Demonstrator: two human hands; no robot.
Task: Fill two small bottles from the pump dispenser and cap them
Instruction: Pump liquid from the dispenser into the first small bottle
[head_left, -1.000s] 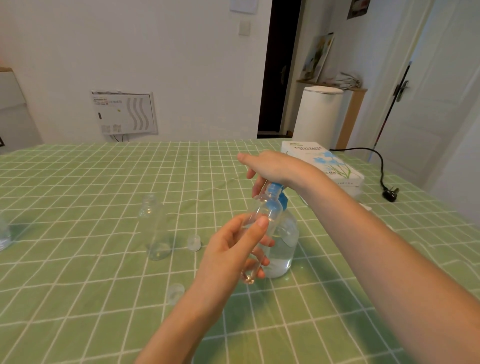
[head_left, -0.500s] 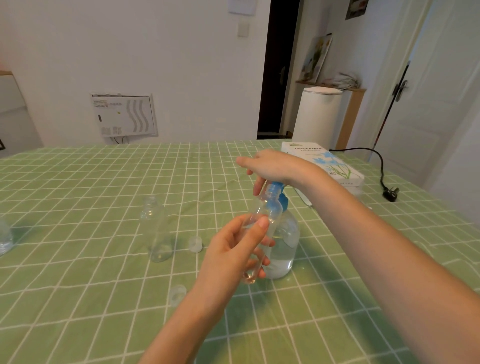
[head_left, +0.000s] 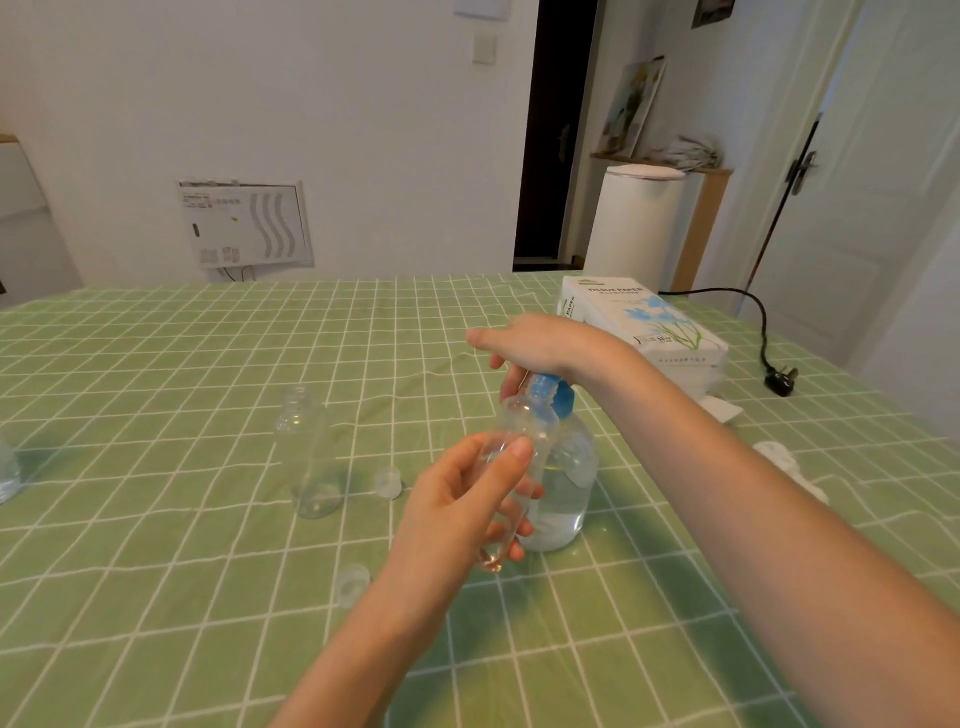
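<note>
**Small bottle held at the pump spout**

The left hand (head_left: 457, 509) gripped a small bottle (head_left: 524, 421), clear and uncapped, with the thumb across its near side and the fingers wrapped behind it. The bottle was tilted, its base low by the palm and its open neck raised to the blue pump head (head_left: 562, 397), just under the right hand (head_left: 545, 343). Whether the neck touched the spout could not be told.

The right hand lay on top of the pump head, thumb stretched out to the left and fingers bent down over it, clasping it from above. The pump dispenser (head_left: 569, 478) stood upright on the surface (head_left: 156, 364) directly beneath that hand and just behind the left hand's fingers, holding clear liquid.

Left of the left hand, well apart from it, a second small bottle (head_left: 306, 457) stood upright and open. A cap (head_left: 388, 483) lay between that bottle and the left hand, and a second cap (head_left: 353, 579) lay just beside the left wrist. Beyond the right forearm sat a tissue box (head_left: 649, 322), with a plug (head_left: 779, 373) lying farther right.
</note>
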